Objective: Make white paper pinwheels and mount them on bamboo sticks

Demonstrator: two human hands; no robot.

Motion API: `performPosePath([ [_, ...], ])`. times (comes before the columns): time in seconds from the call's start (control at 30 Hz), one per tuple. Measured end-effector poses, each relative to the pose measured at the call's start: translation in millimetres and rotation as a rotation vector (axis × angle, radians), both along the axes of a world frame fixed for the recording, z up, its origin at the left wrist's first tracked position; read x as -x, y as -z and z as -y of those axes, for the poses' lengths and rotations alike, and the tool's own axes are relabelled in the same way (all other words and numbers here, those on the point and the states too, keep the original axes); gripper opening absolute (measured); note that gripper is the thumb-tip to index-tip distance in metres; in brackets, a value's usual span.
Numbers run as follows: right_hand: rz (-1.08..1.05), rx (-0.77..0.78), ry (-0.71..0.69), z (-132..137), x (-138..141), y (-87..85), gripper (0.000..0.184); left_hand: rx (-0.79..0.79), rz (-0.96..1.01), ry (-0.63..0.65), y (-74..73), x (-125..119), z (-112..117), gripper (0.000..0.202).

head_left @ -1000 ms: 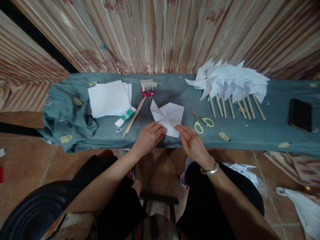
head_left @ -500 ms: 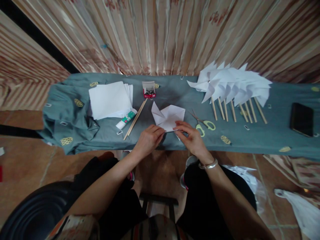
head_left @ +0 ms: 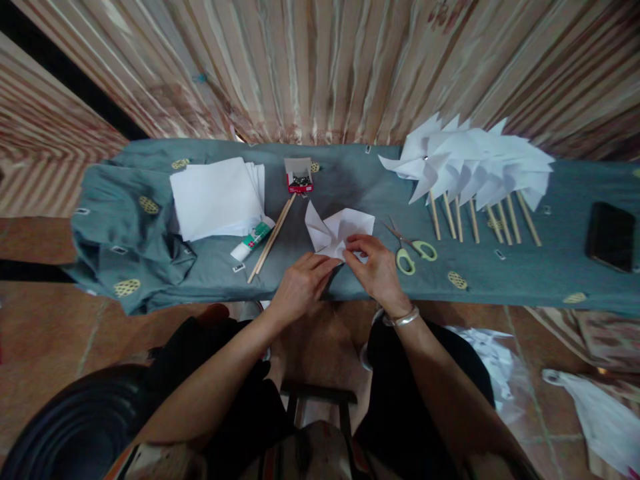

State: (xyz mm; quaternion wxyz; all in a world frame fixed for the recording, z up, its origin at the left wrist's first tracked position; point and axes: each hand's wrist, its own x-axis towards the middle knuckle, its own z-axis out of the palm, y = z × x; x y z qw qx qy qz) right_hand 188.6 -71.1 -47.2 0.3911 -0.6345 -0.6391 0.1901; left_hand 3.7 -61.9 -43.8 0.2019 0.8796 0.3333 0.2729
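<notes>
A white sheet of paper (head_left: 336, 229), partly folded with one corner standing up, lies on the grey-green cloth (head_left: 350, 180) of a low bench in front of me. My left hand (head_left: 303, 285) rests on its near left edge with the fingers curled down. My right hand (head_left: 374, 265) pinches a near corner of the sheet and bends it toward the middle. A silver bangle sits on that wrist.
Left of the sheet lie two wooden sticks (head_left: 273, 235), a glue tube (head_left: 251, 240), a stack of white paper (head_left: 216, 197) and a small box of pins (head_left: 299, 177). Right of it are green-handled scissors (head_left: 413, 250), several finished paper pinwheels (head_left: 470, 167) and a black phone (head_left: 612, 237).
My right hand has taken the near corner of the sheet and folded it up toward the centre. Both hands have moved a little farther onto the bench.
</notes>
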Motion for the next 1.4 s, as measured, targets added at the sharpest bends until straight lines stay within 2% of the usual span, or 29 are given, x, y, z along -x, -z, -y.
performPosePath([
  [0.3,0.12,0.0,0.036,-0.2,8.1,0.1,0.011,0.05,0.039,-0.025,3.7,-0.4,-2.3,0.023],
  [1.4,0.12,-0.008,0.047,0.3,10.3,0.8,0.011,0.043,0.033,-0.074,3.7,-3.6,-3.2,0.023],
])
